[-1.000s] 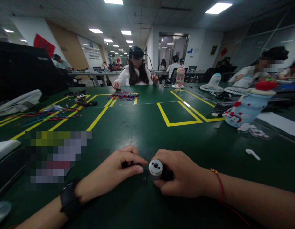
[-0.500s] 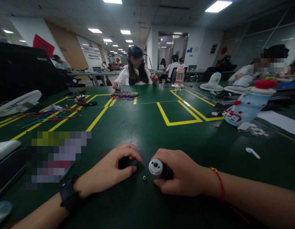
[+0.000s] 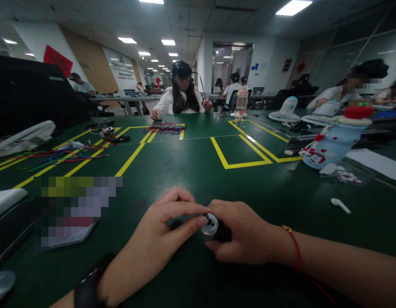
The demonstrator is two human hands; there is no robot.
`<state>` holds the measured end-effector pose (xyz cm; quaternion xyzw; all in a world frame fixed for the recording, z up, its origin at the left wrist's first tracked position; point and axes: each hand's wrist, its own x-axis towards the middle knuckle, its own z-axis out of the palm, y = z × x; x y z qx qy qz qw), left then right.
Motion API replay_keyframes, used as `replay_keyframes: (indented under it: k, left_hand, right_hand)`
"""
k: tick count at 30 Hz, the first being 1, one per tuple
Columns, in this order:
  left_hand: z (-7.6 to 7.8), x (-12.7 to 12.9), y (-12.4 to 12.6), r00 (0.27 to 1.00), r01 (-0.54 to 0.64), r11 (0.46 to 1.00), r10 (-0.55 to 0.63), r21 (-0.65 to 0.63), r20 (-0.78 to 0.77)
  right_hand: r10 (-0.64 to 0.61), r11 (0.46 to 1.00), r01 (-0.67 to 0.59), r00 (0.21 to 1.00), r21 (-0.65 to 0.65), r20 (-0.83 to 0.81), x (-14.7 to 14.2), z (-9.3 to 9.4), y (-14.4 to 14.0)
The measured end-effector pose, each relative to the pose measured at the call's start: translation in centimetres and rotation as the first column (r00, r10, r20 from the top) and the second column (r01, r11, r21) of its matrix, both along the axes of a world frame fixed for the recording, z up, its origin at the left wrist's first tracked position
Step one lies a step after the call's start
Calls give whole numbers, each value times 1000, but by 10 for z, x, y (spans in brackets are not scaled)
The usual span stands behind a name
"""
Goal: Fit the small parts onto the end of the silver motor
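Both hands meet: right hand [image 3: 246, 233] grips the silver cylinder [image 3: 209, 225], left hand [image 3: 159, 239] pinches at its face.

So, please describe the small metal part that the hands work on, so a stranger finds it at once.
On the green table, look at the near edge, where the person's two hands meet. The right hand grips a short silver cylinder with a dark hole in its round face; the left hand touches its rim. It is the only shiny metal piece there.
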<state>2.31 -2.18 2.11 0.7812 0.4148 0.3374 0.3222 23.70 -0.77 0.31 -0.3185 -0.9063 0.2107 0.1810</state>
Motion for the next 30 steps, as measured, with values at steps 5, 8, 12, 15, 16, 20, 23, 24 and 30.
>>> replay_keyframes:
  k: [5, 8, 12, 15, 16, 20, 23, 24, 30]
  left_hand:
    - [2, 6, -3, 999, 39, 998, -41, -41, -31]
    - [3, 7, -6, 996, 70, 997, -71, -22, -49]
    - [3, 1, -5, 996, 65, 998, -65, -4, -53]
    - [-5, -9, 6, 999, -38, 998, 37, -57, -16]
    - [-8, -14, 12, 997, -74, 992, 74, -98, -13]
    - [-23, -30, 32, 940, -236, 906, 304, -350, 153]
    - [-30, -34, 37, 877, -201, 872, 363, -446, 314]
    - [-31, -35, 37, 877, -192, 871, 359, -451, 320]
    - [-24, -29, 29, 965, -211, 934, 247, -289, 92]
  right_hand:
    - [-3, 1000, 3, 1000, -5, 10, 0, -1, 0]
    - [-2, 1000, 2, 1000, 6, 1, 0, 0, 0]
    - [8, 1000, -8, 1000, 2, -12, 0, 1, 0]
    - [3, 1000, -3, 1000, -17, -16, 1, 2, 1]
    - [1, 1000, -1, 1000, -24, -17, 1, 2, 1]
    - [-4, 999, 3, 1000, -38, -19, 1, 2, 0]
    - [-5, 999, 4, 1000, -41, -19, 1, 3, 0]
    - [-3, 999, 2, 1000, -43, -17, 0, 3, -1]
    - [-1, 999, 1, 1000, -40, -13, 0, 4, -1]
